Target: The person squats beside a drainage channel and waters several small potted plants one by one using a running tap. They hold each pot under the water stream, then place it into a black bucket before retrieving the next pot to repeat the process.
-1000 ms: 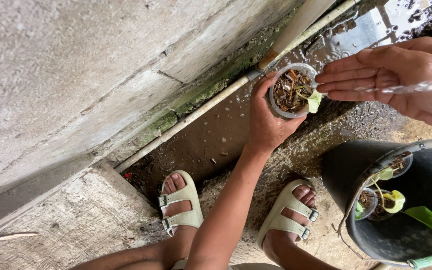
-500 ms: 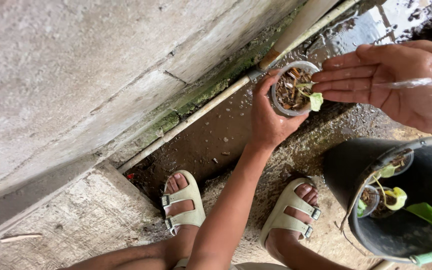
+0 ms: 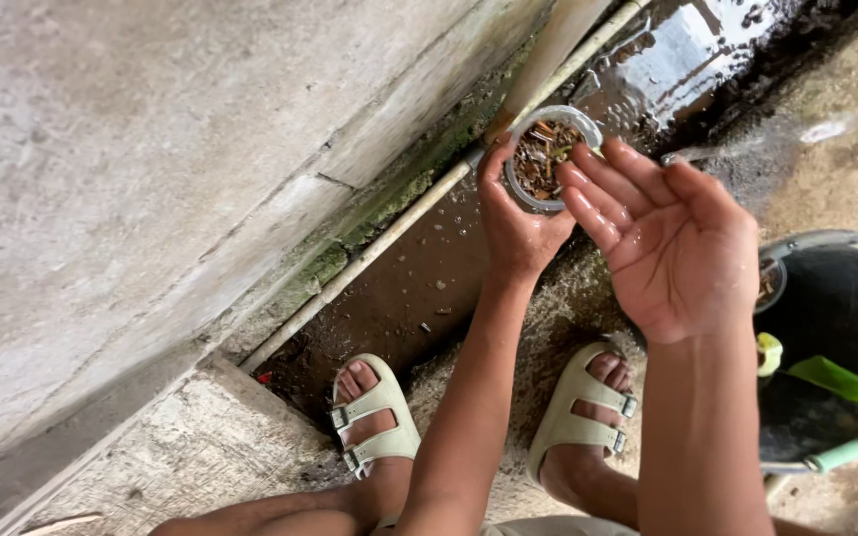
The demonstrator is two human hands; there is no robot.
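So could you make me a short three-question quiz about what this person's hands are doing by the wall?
1. True or false: the left hand holds the small clear pot of bark chips.
2. The right hand is: A) a fist, B) open, palm up beside the pot, C) gripping the white pipe.
3. What footwear is worn?

Key: 1 true. 2 B. 3 pale green sandals.

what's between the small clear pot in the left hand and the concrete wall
In the head view, a thin pale pipe runs along the wall's mossy base, with wet ground beside it, behind the small clear plastic pot.
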